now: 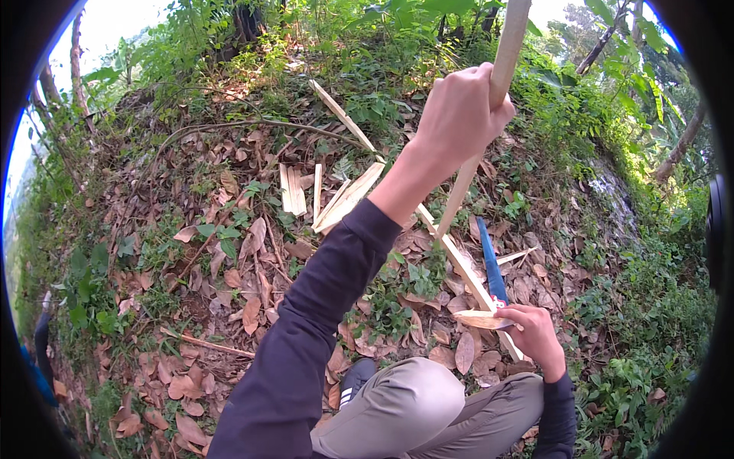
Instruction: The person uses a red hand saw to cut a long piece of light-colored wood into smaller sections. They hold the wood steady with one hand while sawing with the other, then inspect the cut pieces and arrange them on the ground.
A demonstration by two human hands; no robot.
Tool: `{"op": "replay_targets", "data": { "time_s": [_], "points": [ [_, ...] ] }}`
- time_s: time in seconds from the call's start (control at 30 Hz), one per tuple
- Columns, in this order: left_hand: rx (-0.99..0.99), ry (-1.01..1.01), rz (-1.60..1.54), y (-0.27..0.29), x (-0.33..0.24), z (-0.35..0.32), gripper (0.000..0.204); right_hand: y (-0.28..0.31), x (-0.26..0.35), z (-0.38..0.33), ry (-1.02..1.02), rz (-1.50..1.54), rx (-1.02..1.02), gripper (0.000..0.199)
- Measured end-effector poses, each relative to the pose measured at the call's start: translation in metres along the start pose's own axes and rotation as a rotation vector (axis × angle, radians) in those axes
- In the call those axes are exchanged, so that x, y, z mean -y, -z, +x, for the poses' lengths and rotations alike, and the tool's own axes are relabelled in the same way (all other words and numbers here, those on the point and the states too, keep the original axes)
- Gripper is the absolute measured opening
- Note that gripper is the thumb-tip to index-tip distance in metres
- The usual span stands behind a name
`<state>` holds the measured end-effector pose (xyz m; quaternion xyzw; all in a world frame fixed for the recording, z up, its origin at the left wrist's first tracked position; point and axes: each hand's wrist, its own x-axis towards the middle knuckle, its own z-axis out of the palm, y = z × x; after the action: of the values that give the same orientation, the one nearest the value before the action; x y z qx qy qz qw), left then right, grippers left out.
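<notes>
My left hand (462, 115) is raised and closed round a pale wooden stick (459, 195), which stands tilted, its lower end at a long strip of wood (463, 264) on the ground. My right hand (531, 333) is low, fingers pinched beside that strip. A short, pointed, pale-brown piece (478, 318) juts from its fingertips, with a greyish edge near them; I cannot tell whether it is wood or a blade. Alongside lies a long blue tapered object (490, 256), with a small red-and-white spot near my fingers.
Several split wood pieces (350, 196) lie ahead, and another long strip (342, 116) lies beyond. A thin branch (252, 122) arches over the leaf litter. My bent knee (417, 390) is between my arms. Green plants (642, 329) border the right. A dark-and-blue shape (42, 356) shows at the left rim.
</notes>
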<state>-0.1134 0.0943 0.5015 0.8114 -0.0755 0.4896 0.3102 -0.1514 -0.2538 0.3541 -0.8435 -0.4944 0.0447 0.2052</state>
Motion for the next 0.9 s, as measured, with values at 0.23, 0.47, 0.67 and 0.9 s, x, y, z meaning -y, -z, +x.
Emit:
{"op": "replay_targets", "data": {
  "time_s": [0.23, 0.47, 0.67, 0.9],
  "points": [
    [-0.009, -0.061, 0.015, -0.072, 0.087, -0.006, 0.034, -0.028, -0.008, 0.016, 0.075, 0.122, -0.051, 0.033],
    [1.476, 0.619, -0.13, -0.116, 0.148, -0.25, 0.07, -0.035, 0.006, 0.023, 0.073, 0.13, -0.156, 0.03],
    [0.687, 0.397, -0.534, -0.056, 0.01, -0.369, 0.067, -0.048, 0.006, 0.04, 0.159, 0.277, -0.09, 0.033],
    [0.67, 0.669, -0.303, -0.02, 0.026, -0.381, 0.038, -0.034, 0.012, 0.051, -0.015, 0.311, -0.038, 0.047]
  ]
}}
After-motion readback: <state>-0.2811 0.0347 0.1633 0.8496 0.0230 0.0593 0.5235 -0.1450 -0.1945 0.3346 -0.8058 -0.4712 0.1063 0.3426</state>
